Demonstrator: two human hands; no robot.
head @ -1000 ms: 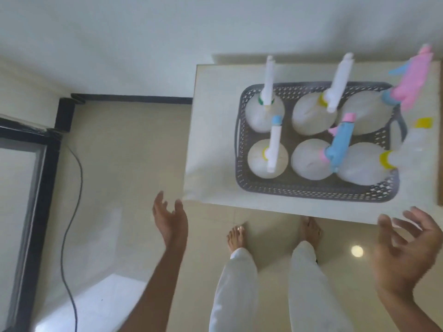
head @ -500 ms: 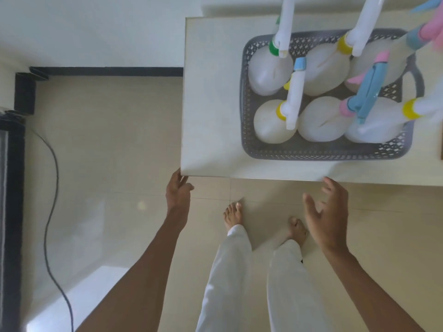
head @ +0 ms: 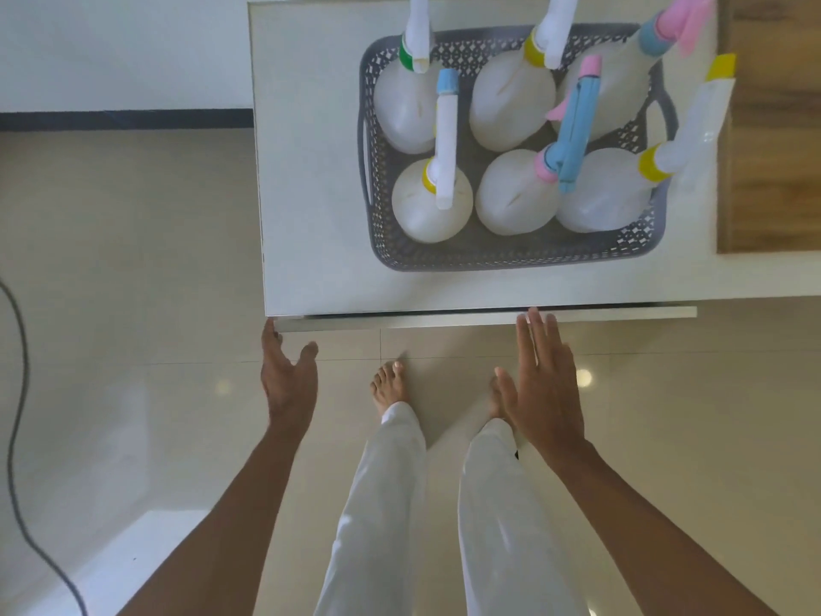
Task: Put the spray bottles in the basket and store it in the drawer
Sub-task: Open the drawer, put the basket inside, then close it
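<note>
A grey perforated basket (head: pixel 497 255) stands on the white cabinet top (head: pixel 311 171). Several white spray bottles (head: pixel 431 206) stand upright inside it, with coloured collars and trigger heads. Just under the top's front edge a drawer front (head: pixel 444 323) sticks out a little as a thin white strip. My left hand (head: pixel 286 377) is open, its fingertips at the drawer's left corner. My right hand (head: pixel 544 389) is open and flat, fingers touching the drawer front further right. Neither hand holds anything.
A wooden panel (head: pixel 773 126) lies on the cabinet's right side. A grey cable (head: pixel 17 393) trails over the tiled floor at the left. My bare feet and white trousers (head: pixel 391 504) are below the cabinet edge.
Both hands have risen from below to the cabinet's front edge. The drawer front now shows as a strip under the top. The view has moved closer to the cabinet.
</note>
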